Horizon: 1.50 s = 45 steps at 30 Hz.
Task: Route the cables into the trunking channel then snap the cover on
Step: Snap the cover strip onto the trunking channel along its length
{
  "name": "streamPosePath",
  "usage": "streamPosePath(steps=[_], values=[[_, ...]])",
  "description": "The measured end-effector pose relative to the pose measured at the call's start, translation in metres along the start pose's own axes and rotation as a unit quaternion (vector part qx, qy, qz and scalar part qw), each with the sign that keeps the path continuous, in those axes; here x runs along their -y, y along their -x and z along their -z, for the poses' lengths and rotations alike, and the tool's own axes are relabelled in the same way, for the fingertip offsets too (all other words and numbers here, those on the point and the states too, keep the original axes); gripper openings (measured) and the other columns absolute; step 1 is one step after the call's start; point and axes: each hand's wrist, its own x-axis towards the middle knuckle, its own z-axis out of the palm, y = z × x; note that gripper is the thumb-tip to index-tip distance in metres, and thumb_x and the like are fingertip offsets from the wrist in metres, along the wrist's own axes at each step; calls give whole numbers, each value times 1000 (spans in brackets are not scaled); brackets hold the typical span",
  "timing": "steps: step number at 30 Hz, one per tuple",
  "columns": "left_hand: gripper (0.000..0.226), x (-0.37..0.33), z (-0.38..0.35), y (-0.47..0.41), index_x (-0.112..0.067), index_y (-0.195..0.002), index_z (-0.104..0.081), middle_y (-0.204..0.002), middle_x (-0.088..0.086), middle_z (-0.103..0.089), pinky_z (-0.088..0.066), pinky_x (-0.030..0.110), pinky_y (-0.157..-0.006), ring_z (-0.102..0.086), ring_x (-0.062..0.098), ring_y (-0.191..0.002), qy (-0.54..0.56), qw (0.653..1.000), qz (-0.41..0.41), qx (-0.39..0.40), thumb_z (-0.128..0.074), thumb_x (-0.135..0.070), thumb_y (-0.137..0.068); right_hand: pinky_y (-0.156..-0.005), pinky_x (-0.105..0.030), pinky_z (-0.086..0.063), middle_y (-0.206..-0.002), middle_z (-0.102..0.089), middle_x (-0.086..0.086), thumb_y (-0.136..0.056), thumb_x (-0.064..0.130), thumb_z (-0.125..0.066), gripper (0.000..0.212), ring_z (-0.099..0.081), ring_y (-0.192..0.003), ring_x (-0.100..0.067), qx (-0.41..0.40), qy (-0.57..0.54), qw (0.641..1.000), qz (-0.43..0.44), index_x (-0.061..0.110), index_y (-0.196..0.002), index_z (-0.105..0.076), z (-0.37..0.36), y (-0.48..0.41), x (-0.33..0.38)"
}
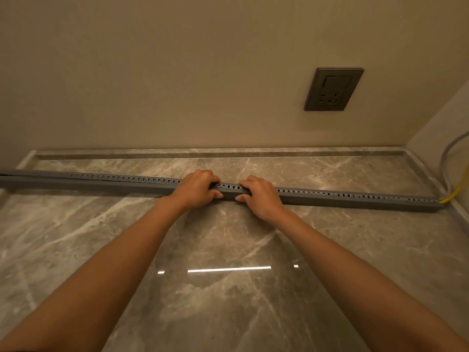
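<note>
So both hands are clamped on the middle of the thing. The left hand (pixel 196 189) and right hand (pixel 261 198) sit close together without touching, fingers curled over the top edge and thumbs pushed against the near side, squeezing the long grey slotted plastic trunking channel (pixel 342 196). The channel lies flat on the glossy grey marble-look surface (pixel 228 250), running roughly left to right, along the beige wall (pixel 177 72) but well apart from it. A row of little slots shows along the top, and the plain grey near face (pixel 88 186) looks to me like the cover, though I honestly can't tell if it's clicked in all the way. My guess is this is the snapping stage, worked from the middle. At the far right end a yellow cable (pixel 454 193) and a pale grey cable (pixel 446 158) come out of the channel and head up the corner. Whatever runs inside is hidden. A dark grey wall socket (pixel 333 88) sits on the wall above the right half. What could go wrong: squeeze in only one spot and the cover may pop off further along, since the run is long and probably bendy. A cable riding up under the lip would stop it seating. The surface also looks slick, so a hard push could slide the whole channel and tug those cables at the end.
</note>
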Motion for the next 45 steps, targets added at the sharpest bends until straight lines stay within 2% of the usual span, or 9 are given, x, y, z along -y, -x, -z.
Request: streamPosePath(steps=[9, 15, 22, 26, 29, 35, 40, 45], values=[[26, -7, -5, 1, -8, -106, -65, -106, 12, -63, -44, 38, -82, -56, 29, -99, -33, 999, 11, -16, -58, -25, -88, -81, -34, -41, -103, -61, -12, -87, 23, -60, 25, -54, -97, -29, 6, 24, 999, 23, 4, -104, -62, 1, -3, -3], [28, -13, -5, 4, -9, -112, -62, -111, 13, -63, -43, 39, -87, -55, 29, -102, -5, 998, 55, -18, -58, -23, -89, -86, -37, -42, -108, -58, -12, -88, 24, -58, 27, -52, -100, -28, 18, 7, 999, 33, 5, -107, -61, 2, -6, -7], [31, -5, 0, 12, -7, -115, -61, -110, 17, -63, -41, 36, -87, -55, 29, -101, 52, 996, 75, 4, -61, -21, -87, -92, -37, -40, -115, -57, -14, -92, 24, -52, 29, -51, -105, -29, 26, 0, 998, 50, 7, -116, -56, 1, 0, -13], [32, 12, 9, 21, -5, -117, -61, -110, 18, -61, -37, 33, -82, -54, 31, -103, 66, 992, 104, -20, -61, -18, -88, -93, -38, -40, -113, -58, -13, -92, 29, -53, 31, -53, -104, -28, 22, 4, 999, 38, 7, -113, -57, 1, -3, -8], [34, 29, 13, 27, -4, -118, -60, -112, 19, -61, -40, 35, -89, -54, 31, -104, 69, 991, 115, -26, -61, -18, -87, -93, -38, -39, -113, -58, -12, -91, 33, -53, 33, -52, -105, -28, 19, 12, 999, 31, 8, -112, -58, -6, -8, 5], [34, 52, 15, 28, -8, -120, -57, -115, 15, -59, -42, 38, -90, -54, 29, -105, 7, 997, 71, 0, -54, -26, -91, -93, -39, -39, -115, -59, -12, -92, 32, -51, 33, -53, -106, -29, 6, 6, 999, 35, 9, -114, -57, -25, -22, 43], [36, 64, 7, 25, -6, -121, -55, -114, 15, -61, -41, 37, -88, -54, 30, -104, -51, 998, 13, -40, -51, -28, -93, -92, -38, -38, -115, -59, -13, -92, 28, -52, 31, -53, -105, -29, -13, 14, 999, 26, 8, -115, -56, -39, -29, 63], [30, 69, 7, 18, -2, -108, -62, -106, 19, -65, -42, 39, -79, -57, 34, -94, -92, 993, -42, -54, -49, -26, -93, -94, -40, -39, -117, -59, -13, -91, 26, -54, 33, -52, -108, -31, -8, 14, 1000, 3, 7, -117, -58, -36, -34, 66]])
